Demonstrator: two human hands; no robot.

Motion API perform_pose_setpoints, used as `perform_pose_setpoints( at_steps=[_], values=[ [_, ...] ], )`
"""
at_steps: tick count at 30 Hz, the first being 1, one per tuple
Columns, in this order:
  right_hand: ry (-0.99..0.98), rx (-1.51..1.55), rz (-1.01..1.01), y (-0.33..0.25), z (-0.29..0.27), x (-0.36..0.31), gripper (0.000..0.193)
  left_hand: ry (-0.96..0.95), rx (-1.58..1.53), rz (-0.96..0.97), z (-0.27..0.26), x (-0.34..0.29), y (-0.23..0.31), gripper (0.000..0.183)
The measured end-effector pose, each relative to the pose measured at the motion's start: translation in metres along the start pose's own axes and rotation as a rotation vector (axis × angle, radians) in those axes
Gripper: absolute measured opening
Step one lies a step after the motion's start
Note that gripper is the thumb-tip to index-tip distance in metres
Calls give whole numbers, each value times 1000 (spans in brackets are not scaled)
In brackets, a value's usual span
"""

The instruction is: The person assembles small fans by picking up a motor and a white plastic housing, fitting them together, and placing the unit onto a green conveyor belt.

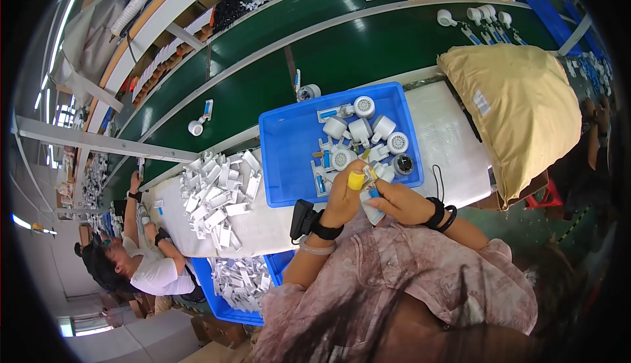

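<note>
Just over the near edge of a blue plastic tray (284, 152), my two hands meet on a small white plastic part with a blue piece (372, 214). My left hand (343, 198), with yellow wrap on a finger, is closed at its upper end. My right hand (404, 203) pinches its side; the fingers partly hide the part. In the tray lie several white round-headed units with grilles (363, 106), some with blue-and-white handles. One round head (402, 164) shows a dark inside.
Left of the tray lies a heap of white plastic casings (217, 195); a blue bin of similar pieces (240, 284) sits below it. A green conveyor (243, 100) runs behind, carrying a few units. A large yellow sack (519, 113) stands right. A co-worker (154, 267) is at left.
</note>
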State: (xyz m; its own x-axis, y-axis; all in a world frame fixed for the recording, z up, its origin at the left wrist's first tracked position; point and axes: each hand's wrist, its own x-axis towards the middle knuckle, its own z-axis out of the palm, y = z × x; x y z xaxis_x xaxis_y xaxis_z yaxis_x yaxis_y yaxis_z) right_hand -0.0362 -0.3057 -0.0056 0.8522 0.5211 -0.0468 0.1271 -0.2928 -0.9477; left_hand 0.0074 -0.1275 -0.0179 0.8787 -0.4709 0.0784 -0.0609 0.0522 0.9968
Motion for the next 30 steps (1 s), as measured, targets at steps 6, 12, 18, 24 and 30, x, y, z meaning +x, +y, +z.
perform_pose_setpoints(
  at_steps=[6,12,18,24,30],
  values=[
    [-59,-99,31,2,-6,-1,40,-4,250,108,0,5,11,15],
    [-63,-86,13,4,-7,-1,40,-3,340,116,3,4,15,14],
    [253,-441,-27,5,11,2,29,228,351,-63,16,-4,15,20],
    [296,-347,-109,13,17,-2,23,325,183,-47,18,-9,1,30],
    [179,-238,-43,21,16,-6,26,192,124,-64,9,-9,-8,21]
  ],
)
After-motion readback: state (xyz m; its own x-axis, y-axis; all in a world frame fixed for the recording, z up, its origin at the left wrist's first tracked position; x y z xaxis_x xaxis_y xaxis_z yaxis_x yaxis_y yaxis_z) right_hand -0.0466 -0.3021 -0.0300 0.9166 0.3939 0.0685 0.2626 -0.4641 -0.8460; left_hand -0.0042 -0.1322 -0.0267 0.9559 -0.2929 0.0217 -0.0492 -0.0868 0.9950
